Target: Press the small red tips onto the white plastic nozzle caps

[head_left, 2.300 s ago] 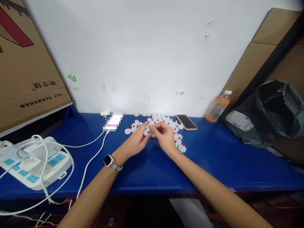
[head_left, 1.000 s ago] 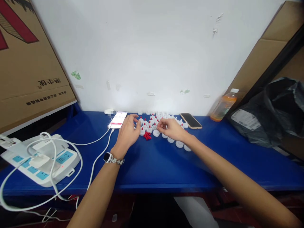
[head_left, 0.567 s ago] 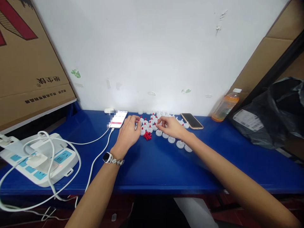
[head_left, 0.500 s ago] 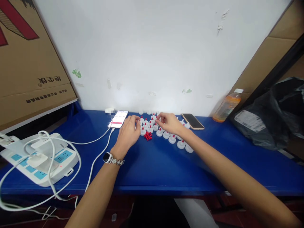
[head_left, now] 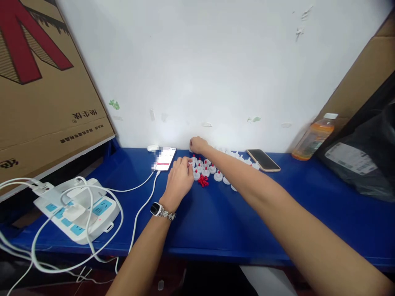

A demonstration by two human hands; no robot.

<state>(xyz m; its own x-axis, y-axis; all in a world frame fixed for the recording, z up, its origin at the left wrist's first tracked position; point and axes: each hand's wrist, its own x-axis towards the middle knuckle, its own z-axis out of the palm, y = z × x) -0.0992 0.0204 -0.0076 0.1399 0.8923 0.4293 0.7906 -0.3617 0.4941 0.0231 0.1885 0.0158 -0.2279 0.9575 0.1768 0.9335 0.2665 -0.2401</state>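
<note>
White round nozzle caps point(head_left: 218, 176) stand in rows on the blue table, several of them with red tips on top. A small heap of loose red tips point(head_left: 203, 181) lies in front of them. At the left end of the rows is my left hand point(head_left: 179, 176), fingers bent, thumb and forefinger around the edge of a white cap that they partly cover. My right hand point(head_left: 199, 145) reaches across to the back left, close to the wall, its fingers curled together. Whatever those fingers hold is hidden, and my right forearm covers part of the rows.
A lit phone point(head_left: 166, 158) on a charging cable lies left of the caps, and a dark phone point(head_left: 263, 159) lies to their right. Farther right stand an orange drink bottle point(head_left: 314, 137) and a black bag point(head_left: 364, 154). A power strip point(head_left: 83, 222) with looping cables occupies the left.
My right hand has moved from among the middle caps to the back left, near the wall. The left hand stays beside the left caps. The whole view has shifted slightly.
</note>
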